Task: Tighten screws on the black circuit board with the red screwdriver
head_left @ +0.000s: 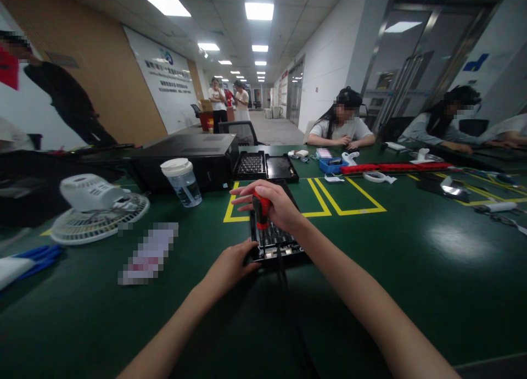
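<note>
My right hand (276,204) grips the red and black handle of a screwdriver (262,210), held upright with its tip down at the near left part of a black case (275,237). Thumb and index finger close on the handle while the other fingers stretch out to the left. Rows of dark round shapes fill the case, and a strip with pale parts runs along its near edge. My left hand (236,261) holds the case's near left corner between thumb and fingers. A dark cable or strap (282,266) hangs over the near edge toward me.
On the green table (411,280), a white fan (99,208), a lidded cup (181,184) and a large black box (185,159) stand left. Behind are an opened black case (265,166) and a blue tray (332,165). Co-workers (341,121) sit across on the right.
</note>
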A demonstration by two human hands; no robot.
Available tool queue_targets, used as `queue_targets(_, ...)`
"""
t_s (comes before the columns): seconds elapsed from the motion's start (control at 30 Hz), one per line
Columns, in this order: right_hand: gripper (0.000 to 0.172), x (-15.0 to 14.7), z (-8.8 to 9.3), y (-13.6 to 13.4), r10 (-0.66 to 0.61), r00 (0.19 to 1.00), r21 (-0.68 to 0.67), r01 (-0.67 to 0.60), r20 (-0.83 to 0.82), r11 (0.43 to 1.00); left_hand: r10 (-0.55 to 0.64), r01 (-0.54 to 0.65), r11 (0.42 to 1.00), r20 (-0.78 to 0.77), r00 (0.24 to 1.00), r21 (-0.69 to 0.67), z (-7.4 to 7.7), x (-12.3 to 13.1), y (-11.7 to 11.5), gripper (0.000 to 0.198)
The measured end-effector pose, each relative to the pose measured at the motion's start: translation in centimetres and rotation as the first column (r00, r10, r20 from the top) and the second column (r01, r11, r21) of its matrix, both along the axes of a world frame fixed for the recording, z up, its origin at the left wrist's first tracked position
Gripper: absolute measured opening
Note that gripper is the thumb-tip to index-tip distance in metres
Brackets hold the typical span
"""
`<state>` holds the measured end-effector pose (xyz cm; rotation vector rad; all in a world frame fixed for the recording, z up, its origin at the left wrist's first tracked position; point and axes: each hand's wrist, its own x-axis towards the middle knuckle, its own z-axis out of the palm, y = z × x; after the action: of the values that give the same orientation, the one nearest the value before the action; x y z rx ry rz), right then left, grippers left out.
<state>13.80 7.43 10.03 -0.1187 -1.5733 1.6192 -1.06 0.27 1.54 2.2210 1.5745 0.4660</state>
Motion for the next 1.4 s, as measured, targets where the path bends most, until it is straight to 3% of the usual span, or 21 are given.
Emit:
queue_targets(0.17,0.020,0.0,-0.1,-0.4,0.101,0.995,-0.025,-0.101,0.010,0.995,-0.030,0.031,0.999,-0.009,0.999,0.043,-0.3,-0.3,0.0,0.041)
queue_targets(0.5,0.016,0.0,-0.3,0.0,0.061,0.998,0.018,-0.061,0.001,0.998,-0.015,0.015,1.000,-0.028,0.999,0.018,0.0,-0.2,0.0,0.041)
queue_targets(0.83,0.013,0.1,-0.3,0.0,0.127,0.991,-0.017,-0.128,-0.032,0.992,-0.026,0.028,0.999,-0.035,0.999,0.034,-0.3,-0.2,0.1,0.042)
queue_targets(0.97,0.016,0.1,-0.2,0.0,0.124,0.991,-0.041,-0.126,-0.044,0.991,-0.021,0.023,0.999,-0.031,0.999,0.042,-0.5,-0.2,0.2,0.042)
queue_targets(1.13,0.032,0.1,-0.2,0.3,0.169,0.983,-0.099,-0.176,-0.076,0.979,-0.025,0.026,0.999,-0.031,0.999,0.034,-0.7,-0.4,0.3,0.043)
queue_targets(1.4,0.028,0.4,-0.4,0.7,0.188,0.978,-0.101,-0.196,-0.085,0.975,-0.036,0.037,0.998,-0.022,0.999,0.051,-0.6,-0.5,0.2,0.043)
